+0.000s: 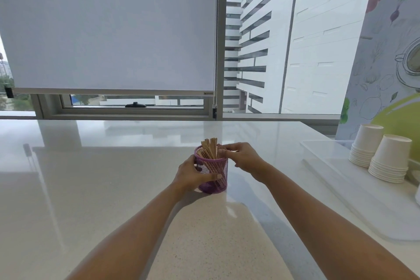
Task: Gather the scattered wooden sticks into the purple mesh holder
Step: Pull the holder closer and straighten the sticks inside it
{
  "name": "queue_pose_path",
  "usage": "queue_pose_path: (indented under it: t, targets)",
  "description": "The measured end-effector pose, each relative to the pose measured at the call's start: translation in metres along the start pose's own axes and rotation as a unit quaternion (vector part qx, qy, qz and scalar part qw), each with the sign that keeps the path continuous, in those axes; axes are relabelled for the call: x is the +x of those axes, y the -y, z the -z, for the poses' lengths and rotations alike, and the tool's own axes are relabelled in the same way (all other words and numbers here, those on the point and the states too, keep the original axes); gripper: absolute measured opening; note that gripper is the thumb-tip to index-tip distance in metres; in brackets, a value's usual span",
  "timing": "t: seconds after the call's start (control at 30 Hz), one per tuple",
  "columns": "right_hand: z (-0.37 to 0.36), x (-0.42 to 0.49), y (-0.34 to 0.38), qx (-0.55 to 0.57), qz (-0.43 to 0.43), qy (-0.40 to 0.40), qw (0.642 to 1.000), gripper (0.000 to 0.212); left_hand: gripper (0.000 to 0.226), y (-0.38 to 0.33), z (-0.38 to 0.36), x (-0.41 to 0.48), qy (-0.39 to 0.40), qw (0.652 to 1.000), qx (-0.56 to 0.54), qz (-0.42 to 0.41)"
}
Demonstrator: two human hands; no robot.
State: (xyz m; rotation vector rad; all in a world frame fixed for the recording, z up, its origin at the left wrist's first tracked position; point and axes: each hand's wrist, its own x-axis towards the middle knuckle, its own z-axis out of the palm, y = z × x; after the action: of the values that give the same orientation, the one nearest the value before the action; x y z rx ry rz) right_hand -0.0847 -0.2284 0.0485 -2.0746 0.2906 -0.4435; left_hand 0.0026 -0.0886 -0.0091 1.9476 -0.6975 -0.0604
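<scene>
Wooden sticks [209, 148] stood bundled in the purple mesh holder [216, 186], their tops fanning out above its rim. The left hand [192, 175] was wrapped round the holder's near side, thumb lying across the mesh, keeping it upright on the table [113, 177]. The right hand [241, 158] hovered at the rim from the other side, fingertips bunched against the sticks; whether they pinched one or only touched them I could not tell. The holder sat near the middle of the pale, glossy table. Off to the right, two stacks of upturned paper cups [389, 158] stood on a white tray [341, 179]. Beyond the table ran a window, a roller blind [109, 29] drawn most of the way down over its left half.
</scene>
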Motion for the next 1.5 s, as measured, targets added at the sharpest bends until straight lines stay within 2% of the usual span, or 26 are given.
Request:
queue_pose_path:
  t: [0.1, 0.2, 0.3, 0.4, 0.57, 0.67, 0.8, 0.9, 1.03, 1.2, 1.33, 1.5]
  targets:
    - [0.002, 0.005, 0.009, -0.106, 0.037, -0.056, 0.992, 0.031, 0.079, 0.0, 0.001, 0.002, 0.01, 1.0, -0.001, -0.001]
    - [0.0, 0.008, 0.019, -0.184, 0.068, -0.049, 0.979, 0.034, 0.077, 0.001, 0.001, 0.002, 0.017, 1.0, -0.004, -0.001]
    - [-0.001, 0.009, 0.028, -0.199, 0.082, -0.056, 0.975, 0.042, 0.074, 0.002, 0.001, 0.003, 0.022, 1.0, -0.009, 0.0]
    - [0.0, 0.009, 0.037, -0.221, 0.115, -0.051, 0.967, 0.032, 0.072, 0.003, 0.002, 0.005, 0.028, 1.0, -0.014, 0.003]
    - [0.0, 0.013, 0.048, -0.21, 0.095, -0.013, 0.973, 0.016, 0.065, 0.005, 0.003, 0.008, 0.04, 0.999, -0.025, 0.011]
    - [0.0, 0.016, 0.052, -0.199, 0.108, -0.035, 0.973, 0.016, 0.064, 0.008, 0.004, 0.009, 0.057, 0.997, -0.045, 0.021]
    - [-0.003, 0.017, 0.057, -0.2, 0.16, -0.034, 0.966, 0.016, 0.085, 0.008, 0.001, 0.008, 0.06, 0.995, -0.079, 0.028]
    - [-0.009, 0.02, 0.058, -0.206, 0.174, -0.016, 0.963, 0.019, 0.095, 0.004, -0.007, 0.007, 0.028, 0.995, -0.093, 0.022]
    - [-0.008, 0.024, 0.053, -0.202, 0.158, -0.014, 0.966, 0.029, 0.088, -0.005, -0.006, 0.01, -0.005, 0.998, -0.046, -0.031]
    - [0.004, 0.024, 0.042, -0.204, 0.167, -0.03, 0.964, 0.026, 0.092, -0.011, 0.009, 0.015, 0.028, 0.993, 0.016, -0.112]
    - [0.008, 0.018, 0.033, -0.236, 0.194, -0.034, 0.951, 0.021, 0.095, -0.01, 0.016, 0.02, 0.047, 0.99, 0.031, -0.131]
    - [0.004, 0.013, 0.028, -0.23, 0.207, 0.002, 0.951, 0.027, 0.095, -0.01, 0.016, 0.022, 0.076, 0.986, 0.038, -0.147]
